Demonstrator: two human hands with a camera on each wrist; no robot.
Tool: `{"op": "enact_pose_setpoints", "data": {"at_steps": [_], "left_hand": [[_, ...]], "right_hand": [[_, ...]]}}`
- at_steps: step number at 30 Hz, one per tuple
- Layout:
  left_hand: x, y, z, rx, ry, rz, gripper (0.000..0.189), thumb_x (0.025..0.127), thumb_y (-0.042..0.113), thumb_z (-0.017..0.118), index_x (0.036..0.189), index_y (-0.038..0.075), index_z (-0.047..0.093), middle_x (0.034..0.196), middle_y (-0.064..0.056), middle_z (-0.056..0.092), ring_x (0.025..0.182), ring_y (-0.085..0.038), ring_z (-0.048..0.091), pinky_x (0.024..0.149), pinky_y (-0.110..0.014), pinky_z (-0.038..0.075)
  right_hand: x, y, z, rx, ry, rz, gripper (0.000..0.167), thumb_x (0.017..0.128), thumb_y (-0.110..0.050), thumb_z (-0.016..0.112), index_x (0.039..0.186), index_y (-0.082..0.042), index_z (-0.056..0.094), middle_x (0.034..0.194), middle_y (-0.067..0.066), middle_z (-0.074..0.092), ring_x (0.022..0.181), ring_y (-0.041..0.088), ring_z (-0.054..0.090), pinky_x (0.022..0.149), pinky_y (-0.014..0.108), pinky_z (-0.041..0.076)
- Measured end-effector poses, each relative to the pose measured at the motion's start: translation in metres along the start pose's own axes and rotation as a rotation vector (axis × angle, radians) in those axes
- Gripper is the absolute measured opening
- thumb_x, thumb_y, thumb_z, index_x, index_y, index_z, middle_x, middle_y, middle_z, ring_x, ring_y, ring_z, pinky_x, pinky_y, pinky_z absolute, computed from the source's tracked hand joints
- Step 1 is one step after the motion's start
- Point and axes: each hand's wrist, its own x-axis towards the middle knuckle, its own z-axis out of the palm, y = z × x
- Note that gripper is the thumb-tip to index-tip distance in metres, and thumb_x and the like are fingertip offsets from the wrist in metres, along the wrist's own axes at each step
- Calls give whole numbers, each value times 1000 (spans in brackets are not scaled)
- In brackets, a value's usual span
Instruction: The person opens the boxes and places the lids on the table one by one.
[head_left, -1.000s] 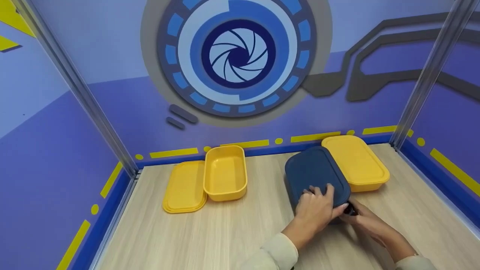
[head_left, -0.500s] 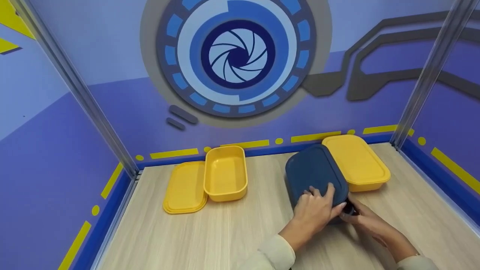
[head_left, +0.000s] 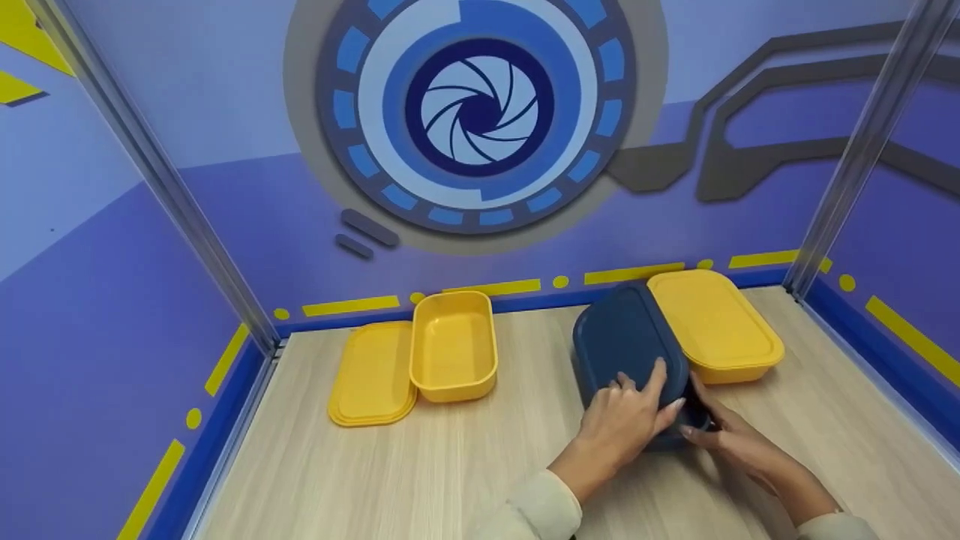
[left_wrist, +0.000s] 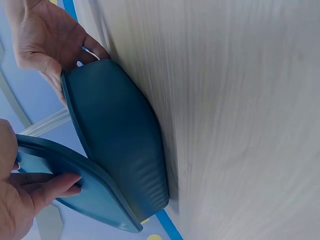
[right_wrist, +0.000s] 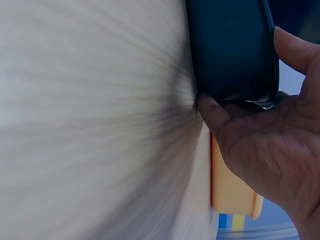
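Note:
My left hand (head_left: 619, 424) grips the dark blue lid (head_left: 622, 334) along its near and right edge, index finger lying on top. The left wrist view shows the lid (left_wrist: 85, 185) tilted up off the matching food container (left_wrist: 120, 120), pinched between thumb and fingers. A dark gap shows between them at the near right side. At the container's near right corner, my right hand (head_left: 742, 442) holds it with the thumb on the rim and the fingers along the outer wall. The container's inside is mostly hidden by the lid.
A yellow container with its lid on (head_left: 712, 315) stands close against the blue one's right side. Further left, an uncovered yellow container (head_left: 454, 391) sits beside a loose yellow lid (head_left: 369, 375). Panels enclose the wooden table (head_left: 420, 480) at the back and sides.
The blue lid's near right corner has risen and shifted left with my left hand, widening the gap above the container. My right hand stays at the corner.

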Motion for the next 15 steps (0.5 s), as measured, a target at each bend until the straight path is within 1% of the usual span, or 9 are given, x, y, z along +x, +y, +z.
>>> {"op": "enact_pose_setpoints", "data": {"at_steps": [3,7,10,15], "left_hand": [[-3,-2,1,-4,67,15,65,114,62,23,165,26,38,128,-12,79,104,-22,82,78,-27,65],[-5,-6,3,-34,146,11,62,114,58,29,164,23,41,122,-13,81,96,-20,83,74,-26,65],[-6,-10,4,-71,186,4,61,115,56,33,163,21,42,119,-13,81,91,-19,83,72,-25,65],[-9,-15,5,-110,240,12,60,115,53,37,163,18,43,115,-13,82,86,-17,83,70,-23,64]], "right_hand": [[-1,0,1,6,-2,-4,108,105,-31,66,165,-36,-25,174,19,-31,161,56,-22,122,82,-3],[-1,-1,0,-1,-2,-7,108,105,-33,66,165,-35,-25,174,18,-32,161,56,-23,122,82,-5],[-1,-1,-1,-2,-4,2,108,105,-33,65,165,-35,-25,173,17,-34,160,55,-24,121,83,-6],[0,-1,-2,3,-13,1,108,105,-32,65,164,-34,-26,173,17,-34,160,56,-23,122,82,-2]]}}
